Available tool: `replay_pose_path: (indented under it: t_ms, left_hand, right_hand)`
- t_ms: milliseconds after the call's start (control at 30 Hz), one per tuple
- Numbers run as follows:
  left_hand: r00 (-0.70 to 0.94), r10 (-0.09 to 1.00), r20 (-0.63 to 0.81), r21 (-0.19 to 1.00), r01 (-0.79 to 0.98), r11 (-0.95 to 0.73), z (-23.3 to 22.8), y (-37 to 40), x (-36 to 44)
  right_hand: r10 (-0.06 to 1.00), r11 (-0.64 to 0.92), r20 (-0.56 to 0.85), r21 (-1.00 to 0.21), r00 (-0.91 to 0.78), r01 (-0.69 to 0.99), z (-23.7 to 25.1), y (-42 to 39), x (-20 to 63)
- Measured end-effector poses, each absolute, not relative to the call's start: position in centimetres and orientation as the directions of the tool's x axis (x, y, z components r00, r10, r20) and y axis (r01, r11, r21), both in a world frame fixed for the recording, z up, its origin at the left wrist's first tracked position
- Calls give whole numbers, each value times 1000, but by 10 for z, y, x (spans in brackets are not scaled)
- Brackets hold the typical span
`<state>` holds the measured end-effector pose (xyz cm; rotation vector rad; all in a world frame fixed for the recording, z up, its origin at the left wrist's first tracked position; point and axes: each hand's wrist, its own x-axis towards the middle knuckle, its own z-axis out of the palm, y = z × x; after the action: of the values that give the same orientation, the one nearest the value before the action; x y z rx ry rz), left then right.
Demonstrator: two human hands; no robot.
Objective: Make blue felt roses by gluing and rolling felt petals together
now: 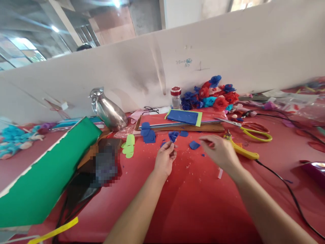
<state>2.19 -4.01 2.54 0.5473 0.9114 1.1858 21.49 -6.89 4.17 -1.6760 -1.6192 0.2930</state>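
Bloom of blue paper (173, 136), cupped and partly formed, ctr. of your work area above the red table (193, 206). Your L hand (165, 159) pinches it from below, betw. thumb and fingers; your R hand (223, 152) hovers to the right, apart from it, fingers bent inward; whether they grip anything, you can't tell from this angle.

Progress (judged): inner petals look rolled into a small cup; outer layers prob. not yet on. Remaining stock: one loose blue petal (194, 145) near your R fingertips, another nearer the bloom, plus a blue petal stack (149, 136) to its left and, farther left, green petals (129, 149), all flat. Completed, by the look of it: flower heap (219, 101), blue, red, pink & turquoise, against the white partition (122, 74).

Tools: yellow glue gun (245, 151), just right of your R hand, cord trailing back toward you; scissors (254, 131) beyond, blades toward the paper sheets (182, 117).

Containers: clear jar (176, 102) behind the sheets, red lid on, contents too small to ID; metal pitcher (111, 110), far left of the jar, inside hidden; clear plastic (302, 101), far R, w/ coloured bits in or under it, can't tell which
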Motion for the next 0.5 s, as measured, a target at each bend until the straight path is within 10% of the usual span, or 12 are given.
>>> replay_pose_path:
  t_ms: [200,500]
  left_hand:
    - [153,920,-360,736,-560,381,25,-40,23]
    - [143,877,-458,677,-583,449,28,-35,19]
  right_hand:
    - [894,-341,249,-163,373,926,7,-96,305]
    - [893,-372,173,-235,416,898,8,-93,310]
